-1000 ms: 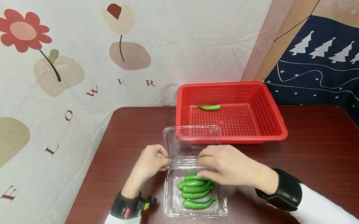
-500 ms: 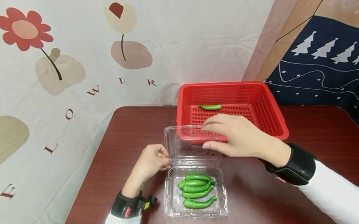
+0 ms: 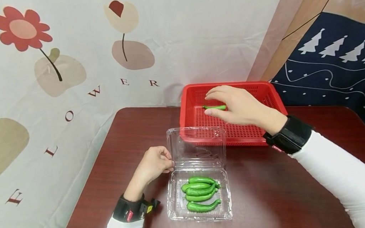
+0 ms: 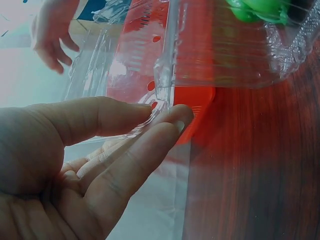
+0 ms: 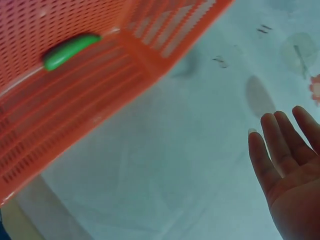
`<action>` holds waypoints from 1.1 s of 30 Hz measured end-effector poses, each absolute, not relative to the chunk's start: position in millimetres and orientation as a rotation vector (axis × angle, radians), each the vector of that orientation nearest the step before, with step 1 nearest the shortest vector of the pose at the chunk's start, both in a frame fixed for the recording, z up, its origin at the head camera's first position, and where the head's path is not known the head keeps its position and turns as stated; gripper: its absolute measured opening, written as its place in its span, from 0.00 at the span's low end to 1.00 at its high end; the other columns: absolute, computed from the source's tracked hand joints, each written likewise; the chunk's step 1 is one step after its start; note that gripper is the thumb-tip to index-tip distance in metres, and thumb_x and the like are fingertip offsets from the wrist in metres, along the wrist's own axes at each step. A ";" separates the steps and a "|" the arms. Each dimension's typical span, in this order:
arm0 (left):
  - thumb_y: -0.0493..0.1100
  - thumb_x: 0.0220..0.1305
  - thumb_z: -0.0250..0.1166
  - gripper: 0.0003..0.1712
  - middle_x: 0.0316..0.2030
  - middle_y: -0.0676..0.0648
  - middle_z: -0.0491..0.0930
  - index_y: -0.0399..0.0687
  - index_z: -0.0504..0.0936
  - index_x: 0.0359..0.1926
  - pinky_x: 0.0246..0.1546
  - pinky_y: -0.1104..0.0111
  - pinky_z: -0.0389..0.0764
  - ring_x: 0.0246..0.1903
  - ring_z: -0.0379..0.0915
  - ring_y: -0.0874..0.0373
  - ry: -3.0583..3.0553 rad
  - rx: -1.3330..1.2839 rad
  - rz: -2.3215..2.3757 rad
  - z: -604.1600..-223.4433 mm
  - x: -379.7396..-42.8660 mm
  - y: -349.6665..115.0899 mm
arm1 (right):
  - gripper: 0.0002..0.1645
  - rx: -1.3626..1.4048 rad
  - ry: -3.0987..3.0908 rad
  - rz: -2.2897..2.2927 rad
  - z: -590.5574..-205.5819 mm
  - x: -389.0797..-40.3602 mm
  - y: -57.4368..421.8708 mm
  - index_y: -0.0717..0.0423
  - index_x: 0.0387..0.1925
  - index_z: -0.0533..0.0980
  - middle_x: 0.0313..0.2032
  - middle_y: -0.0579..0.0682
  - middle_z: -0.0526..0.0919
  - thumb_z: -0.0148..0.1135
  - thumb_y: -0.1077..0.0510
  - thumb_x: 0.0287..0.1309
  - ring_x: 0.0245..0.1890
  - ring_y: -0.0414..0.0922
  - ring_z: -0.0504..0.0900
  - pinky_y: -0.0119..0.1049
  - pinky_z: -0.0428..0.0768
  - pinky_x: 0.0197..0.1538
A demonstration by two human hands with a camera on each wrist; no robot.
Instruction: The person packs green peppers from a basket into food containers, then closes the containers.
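Observation:
My left hand (image 3: 155, 162) pinches the edge of a clear plastic clamshell box (image 3: 171, 208) near its hinge; the left wrist view shows thumb and forefinger (image 4: 150, 140) at that edge. The box stands open, its lid (image 3: 198, 146) tipped back toward the basket. Several green chili peppers (image 3: 202, 191) lie side by side in its base. Above the red basket (image 3: 245, 140), my right hand (image 3: 241, 105) is held with fingers spread apart and nothing between them. One green chili pepper (image 3: 213, 108) rests in the basket, overlapped by that hand's thumb side in the head view.
The red basket stands at the back of the brown table (image 3: 132, 132), just behind the raised lid. A pale printed cloth (image 3: 84, 57) hangs behind the table, and a dark blue printed part (image 3: 333, 70) is at the right.
My right hand has moved from over the peppers in the box, past the lid, to above the basket's chili pepper. The left hand has kept its hold on the box.

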State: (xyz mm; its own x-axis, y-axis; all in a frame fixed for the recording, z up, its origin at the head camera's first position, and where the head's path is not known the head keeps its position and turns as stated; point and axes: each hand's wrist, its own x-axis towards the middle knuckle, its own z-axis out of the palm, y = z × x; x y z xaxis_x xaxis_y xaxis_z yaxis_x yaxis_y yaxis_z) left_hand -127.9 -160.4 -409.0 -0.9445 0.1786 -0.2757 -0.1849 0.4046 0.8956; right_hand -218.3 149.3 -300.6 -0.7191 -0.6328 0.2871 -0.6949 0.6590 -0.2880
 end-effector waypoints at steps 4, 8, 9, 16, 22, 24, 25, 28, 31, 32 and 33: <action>0.23 0.57 0.71 0.10 0.24 0.41 0.86 0.34 0.77 0.31 0.32 0.61 0.91 0.24 0.85 0.55 2.334 -0.013 1.556 -409.7 -128.5 -161.5 | 0.33 1.026 -2.822 0.546 -303.5 -241.5 151.0 0.55 0.65 0.78 0.64 0.55 0.79 0.65 0.40 0.68 0.67 0.54 0.75 0.58 0.74 0.70; 0.24 0.57 0.71 0.10 0.24 0.41 0.86 0.34 0.77 0.32 0.31 0.62 0.91 0.24 0.85 0.55 2.346 -0.018 1.546 -409.0 -128.3 -162.0 | 0.34 0.999 -2.872 0.526 -310.5 -265.0 151.7 0.58 0.66 0.77 0.65 0.57 0.79 0.63 0.39 0.70 0.67 0.56 0.74 0.59 0.73 0.71; 0.23 0.57 0.70 0.10 0.24 0.41 0.87 0.34 0.77 0.32 0.30 0.62 0.91 0.24 0.85 0.55 2.347 -0.019 1.545 -408.9 -128.2 -162.1 | 0.34 0.996 -2.880 0.520 -313.1 -270.6 151.6 0.58 0.66 0.77 0.65 0.58 0.79 0.63 0.39 0.70 0.67 0.56 0.74 0.59 0.73 0.71; 0.23 0.57 0.70 0.09 0.25 0.40 0.87 0.34 0.77 0.32 0.30 0.61 0.91 0.24 0.85 0.54 2.353 0.002 1.537 -407.7 -127.5 -161.4 | 0.37 0.964 -2.976 0.443 -333.6 -302.4 149.8 0.62 0.66 0.76 0.64 0.62 0.78 0.63 0.39 0.70 0.66 0.59 0.75 0.59 0.74 0.69; 0.23 0.56 0.70 0.10 0.24 0.40 0.86 0.35 0.77 0.31 0.31 0.57 0.91 0.23 0.85 0.55 2.356 -0.007 1.547 -407.7 -127.4 -162.0 | 0.39 0.941 -3.057 0.343 -349.9 -321.7 147.9 0.65 0.66 0.75 0.64 0.64 0.79 0.64 0.39 0.69 0.65 0.60 0.76 0.58 0.75 0.68; 0.23 0.56 0.69 0.09 0.24 0.40 0.87 0.35 0.77 0.31 0.31 0.58 0.91 0.23 0.85 0.55 2.351 -0.010 1.551 -408.3 -128.1 -162.5 | 0.40 0.930 -3.092 0.313 -356.1 -327.1 147.2 0.65 0.67 0.75 0.64 0.63 0.79 0.64 0.39 0.68 0.65 0.59 0.77 0.58 0.76 0.68; 0.23 0.56 0.69 0.09 0.24 0.40 0.87 0.35 0.77 0.31 0.31 0.59 0.91 0.23 0.85 0.55 2.352 -0.011 1.552 -408.4 -128.2 -162.8 | 0.40 0.925 -3.110 0.306 -359.2 -329.3 146.8 0.65 0.67 0.75 0.64 0.63 0.79 0.65 0.39 0.68 0.64 0.59 0.77 0.59 0.76 0.67; 0.23 0.56 0.70 0.10 0.24 0.40 0.87 0.35 0.77 0.31 0.31 0.59 0.91 0.23 0.85 0.55 2.354 -0.018 1.553 -408.1 -128.5 -163.6 | 0.38 0.933 -3.149 0.274 -370.2 -334.8 143.8 0.65 0.66 0.76 0.62 0.63 0.81 0.66 0.40 0.67 0.61 0.59 0.79 0.59 0.78 0.65; 0.23 0.56 0.69 0.10 0.24 0.40 0.86 0.35 0.77 0.32 0.31 0.58 0.91 0.23 0.85 0.54 2.351 -0.016 1.554 -407.8 -128.7 -163.8 | 0.35 0.978 -3.166 0.205 -382.4 -337.3 141.3 0.64 0.62 0.79 0.56 0.63 0.84 0.69 0.42 0.65 0.56 0.59 0.83 0.57 0.81 0.61; 0.23 0.57 0.69 0.10 0.24 0.40 0.86 0.35 0.77 0.32 0.31 0.58 0.91 0.23 0.85 0.54 2.348 -0.014 1.557 -407.7 -128.7 -163.7 | 0.34 0.995 -3.168 0.167 -386.6 -337.7 140.7 0.64 0.60 0.80 0.54 0.61 0.86 0.70 0.43 0.64 0.53 0.57 0.84 0.56 0.82 0.59; 0.23 0.57 0.69 0.09 0.24 0.40 0.86 0.35 0.77 0.32 0.31 0.58 0.91 0.24 0.85 0.54 2.347 -0.010 1.557 -407.5 -128.7 -163.5 | 0.32 1.018 -3.167 0.135 -390.4 -338.0 140.7 0.63 0.58 0.81 0.50 0.60 0.87 0.71 0.44 0.64 0.49 0.56 0.84 0.55 0.84 0.56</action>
State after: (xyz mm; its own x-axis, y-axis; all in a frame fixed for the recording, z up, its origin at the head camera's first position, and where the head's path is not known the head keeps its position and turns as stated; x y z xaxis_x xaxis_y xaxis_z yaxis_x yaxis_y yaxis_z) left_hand -128.7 -163.5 -407.5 -0.9475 0.1708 -0.2703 -0.1827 0.4048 0.8960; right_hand -338.0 140.7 -390.4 -0.7972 -0.5840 -0.1532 -0.5688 0.8115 -0.1338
